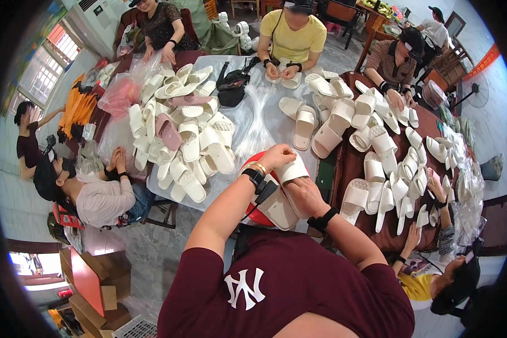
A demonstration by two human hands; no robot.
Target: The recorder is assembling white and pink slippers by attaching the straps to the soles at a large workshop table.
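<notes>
Between my two hands is a cream slipper (292,169) with a broad strap. My left hand (276,158) has its fingers closed at the strap's far edge; a dark watch and a gold bracelet are on that wrist. Closer to me, my right hand (305,195) grips the same slipper, its fingers partly tucked under the strap and hidden there. Below them the beige sole of a slipper (277,209) lies over a red round surface (254,216). A bundle of thin clear plastic strands (258,112) is spread on the table just beyond my hands.
Slippers pile up on the left (200,138), including a pink slipper (168,133). More slippers cover the brown table (343,169) on the right. A black bag (232,87) lies ahead. Several people work around the tables; cardboard boxes (104,281) stand at lower left.
</notes>
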